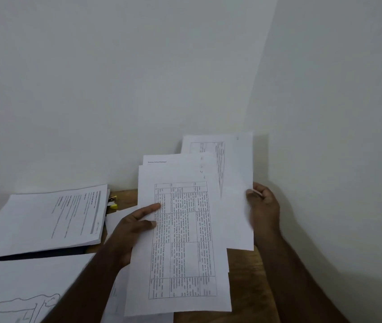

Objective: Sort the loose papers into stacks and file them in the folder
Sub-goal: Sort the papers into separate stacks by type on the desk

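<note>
My left hand [134, 227] holds a small bundle of printed sheets [183, 241] by its left edge, thumb on top; the front sheet carries a table. My right hand [263, 206] pinches the right edge of a single sheet [236, 183] that stands behind and to the right of the bundle. Both are held up above the wooden table [248, 287]. A thick stack of printed pages [45, 220] lies at the left on a dark folder [34, 254]. Another sheet with a line drawing [22, 294] lies at the lower left.
White walls meet in a corner right behind the table. A small yellow-and-black object [113, 202] sits behind the stack near the wall. More loose paper [115, 299] lies under my left forearm.
</note>
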